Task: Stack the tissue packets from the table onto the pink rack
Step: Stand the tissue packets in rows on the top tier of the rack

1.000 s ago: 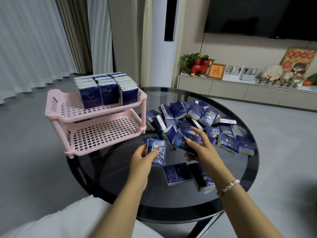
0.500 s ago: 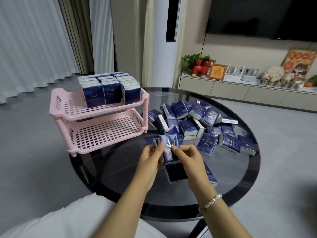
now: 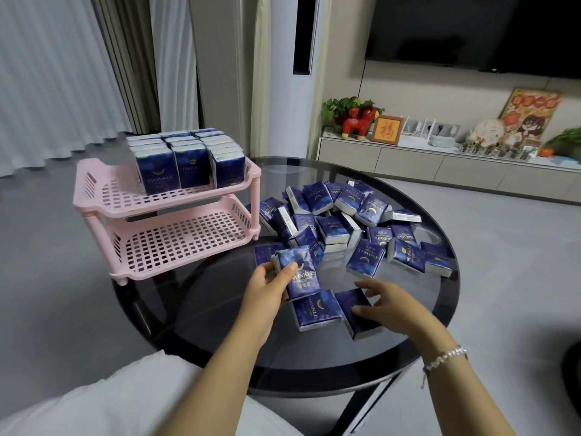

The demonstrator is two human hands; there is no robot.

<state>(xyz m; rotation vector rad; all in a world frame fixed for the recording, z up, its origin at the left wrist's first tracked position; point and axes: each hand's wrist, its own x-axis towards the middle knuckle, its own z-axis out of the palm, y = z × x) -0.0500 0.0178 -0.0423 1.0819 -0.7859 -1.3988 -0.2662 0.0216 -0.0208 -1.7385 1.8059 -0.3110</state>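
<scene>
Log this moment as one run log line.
left hand: holding tissue packets | right hand: open, reaching packet on table | pink rack: top tier partly filled, lower tier empty

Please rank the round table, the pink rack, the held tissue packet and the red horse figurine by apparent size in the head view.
1. Round table.
2. Pink rack.
3. Held tissue packet and red horse figurine look alike; the horse stands much farther away, so unranked.

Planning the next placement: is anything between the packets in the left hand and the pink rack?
Nothing visible. The left hand holds tissue packets with only bare table between them and the pink rack.
</scene>
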